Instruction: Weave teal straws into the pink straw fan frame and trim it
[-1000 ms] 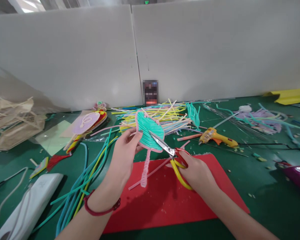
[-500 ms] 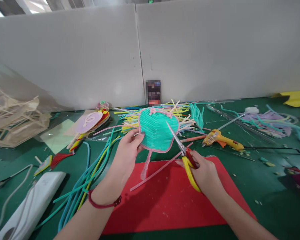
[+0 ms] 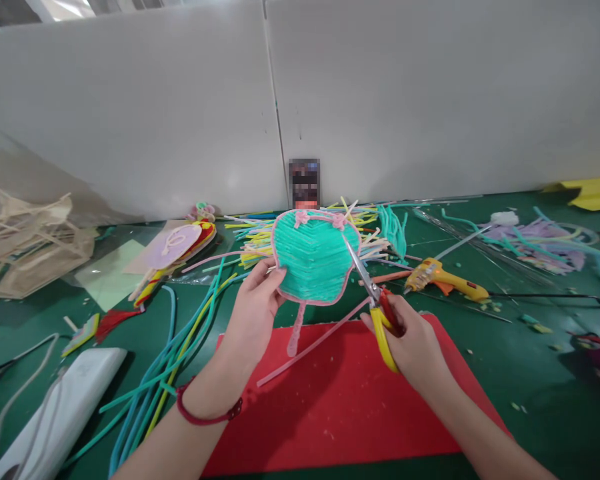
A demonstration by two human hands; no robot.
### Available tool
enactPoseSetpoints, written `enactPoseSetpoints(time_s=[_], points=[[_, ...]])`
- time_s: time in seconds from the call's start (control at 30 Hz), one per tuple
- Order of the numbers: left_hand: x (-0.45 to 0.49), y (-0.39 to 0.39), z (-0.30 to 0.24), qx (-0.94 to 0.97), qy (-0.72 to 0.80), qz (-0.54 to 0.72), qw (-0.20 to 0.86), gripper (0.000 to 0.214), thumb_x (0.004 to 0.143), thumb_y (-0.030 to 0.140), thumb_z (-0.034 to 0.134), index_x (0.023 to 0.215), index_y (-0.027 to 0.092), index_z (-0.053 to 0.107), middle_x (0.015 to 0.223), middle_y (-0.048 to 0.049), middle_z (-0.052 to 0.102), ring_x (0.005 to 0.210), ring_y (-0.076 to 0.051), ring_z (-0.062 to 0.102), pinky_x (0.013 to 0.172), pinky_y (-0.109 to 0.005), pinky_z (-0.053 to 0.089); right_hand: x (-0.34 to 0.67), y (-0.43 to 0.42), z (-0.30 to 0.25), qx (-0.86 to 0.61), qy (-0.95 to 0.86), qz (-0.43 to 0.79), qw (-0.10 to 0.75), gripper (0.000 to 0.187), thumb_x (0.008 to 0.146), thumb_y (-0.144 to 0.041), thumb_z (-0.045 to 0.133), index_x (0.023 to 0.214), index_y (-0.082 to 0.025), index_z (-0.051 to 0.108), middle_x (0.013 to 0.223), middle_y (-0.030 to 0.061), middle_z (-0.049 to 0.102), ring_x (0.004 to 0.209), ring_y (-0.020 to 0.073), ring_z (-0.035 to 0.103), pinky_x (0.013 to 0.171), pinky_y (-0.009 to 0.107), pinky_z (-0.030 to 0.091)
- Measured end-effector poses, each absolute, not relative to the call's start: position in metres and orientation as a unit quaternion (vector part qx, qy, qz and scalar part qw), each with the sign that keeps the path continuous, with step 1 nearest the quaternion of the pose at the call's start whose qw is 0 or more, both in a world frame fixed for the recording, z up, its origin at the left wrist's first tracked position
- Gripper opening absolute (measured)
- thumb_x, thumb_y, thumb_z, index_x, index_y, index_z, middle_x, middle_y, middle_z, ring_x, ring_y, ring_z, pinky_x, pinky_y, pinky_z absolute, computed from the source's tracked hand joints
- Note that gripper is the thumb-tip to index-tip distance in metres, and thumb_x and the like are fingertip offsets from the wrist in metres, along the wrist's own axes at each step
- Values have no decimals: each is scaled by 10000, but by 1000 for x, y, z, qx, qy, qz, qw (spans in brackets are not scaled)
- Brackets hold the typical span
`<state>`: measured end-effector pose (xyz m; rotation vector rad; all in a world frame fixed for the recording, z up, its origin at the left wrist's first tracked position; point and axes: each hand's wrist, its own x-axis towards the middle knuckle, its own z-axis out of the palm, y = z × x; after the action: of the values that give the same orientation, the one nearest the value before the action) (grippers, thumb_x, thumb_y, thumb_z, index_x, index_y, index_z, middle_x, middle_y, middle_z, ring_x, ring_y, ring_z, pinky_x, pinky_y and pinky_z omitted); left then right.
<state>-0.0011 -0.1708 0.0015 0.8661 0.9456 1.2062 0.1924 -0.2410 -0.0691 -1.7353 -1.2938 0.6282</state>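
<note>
Pinched at its left edge by my left hand (image 3: pixel 257 300) is a teal fan (image 3: pixel 315 257) with a pink rim, pink flowers along the top and a pink handle (image 3: pixel 295 330) pointing down. My right hand (image 3: pixel 413 337) is closed on scissors (image 3: pixel 380 300) with red and yellow handles. Their tips lie in front of the fan's upper right part; whether they touch it I cannot tell. Below the fan, a loose pink strip (image 3: pixel 305 353) slants over a red mat (image 3: pixel 360 413).
Behind the fan lie many colored strips (image 3: pixel 255 247). A yellow glue gun (image 3: pixel 445 279) rests at the right, a purple fan (image 3: pixel 173 245) at the left. Blue and green strands (image 3: pixel 165 373) and a white power strip (image 3: pixel 70 407) lie at lower left. A phone (image 3: pixel 305 183) leans on the partition.
The scissors have shifted slightly right, their tips higher on the fan. The fan has turned a little and its handle leans further right. My left hand keeps its hold.
</note>
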Motion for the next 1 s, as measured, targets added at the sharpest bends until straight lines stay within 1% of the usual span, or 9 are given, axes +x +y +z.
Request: enactPoseSetpoints(time_s=[0.1,0.23,0.33,0.5,0.6,0.7,0.77,0.9,1.0], points=[[-1,-172,0,372,417,528,640,143,694,256,641,807,176,604,788,5,614,655,-116,551,565,-225,447,188,-242,-67,-687,-505,270,447,302,675,-452,655,791,-197,542,675,4,590,597,149,554,518,230,427],[4,-176,-5,408,457,478,630,177,720,325,626,834,194,586,724,17,605,579,-113,520,494,-210,390,187,-243,-67,-629,-418,383,532,388,671,-528,638,835,-206,497,542,-43,531,457,116,508,407,211,381],[11,-178,-12,484,480,427,595,189,710,320,644,832,186,591,798,-11,639,698,-148,568,607,-240,435,191,-241,-69,-586,-342,445,584,433,633,-568,659,748,-218,432,468,-73,482,362,99,477,347,203,367],[16,-180,-27,579,506,382,512,275,729,362,631,934,187,579,1000,-78,647,920,-225,589,775,-318,448,192,-235,-69,-605,-300,479,561,463,534,-506,761,669,-199,442,422,-69,493,298,111,477,297,222,397],[15,-183,-28,640,497,355,467,562,658,351,702,1166,215,503,1217,-101,563,1124,-275,509,916,-388,403,190,-233,-68,-604,-284,471,577,474,488,-472,794,659,-191,453,434,-74,507,296,108,485,286,217,412],[13,-186,-20,719,467,297,421,989,531,303,787,1382,261,284,1405,-99,383,1283,-311,340,1035,-455,292,190,-232,-67,-609,-256,451,600,498,445,-446,818,654,-191,444,444,-94,495,287,105,488,276,212,418],[11,-187,-16,746,447,276,410,1063,530,298,789,1416,294,200,1440,-81,334,1307,-311,302,1049,-459,278,190,-232,-66,-611,-243,446,607,518,419,-440,828,642,-194,431,436,-105,481,275,107,486,266,210,410],[7,-180,-16,704,449,296,463,750,702,356,668,1367,294,326,1369,-68,450,1232,-275,429,978,-401,375,191,-233,-69,-610,-247,450,603,519,411,-456,826,651,-193,448,444,-100,497,276,111,489,262,212,401],[0,-171,-12,686,430,276,518,356,782,338,565,1114,214,593,1034,-63,665,945,-221,606,786,-311,476,191,-232,-74,-604,-262,449,604,492,460,-481,806,675,-190,473,457,-89,514,290,109,488,281,222,411]])
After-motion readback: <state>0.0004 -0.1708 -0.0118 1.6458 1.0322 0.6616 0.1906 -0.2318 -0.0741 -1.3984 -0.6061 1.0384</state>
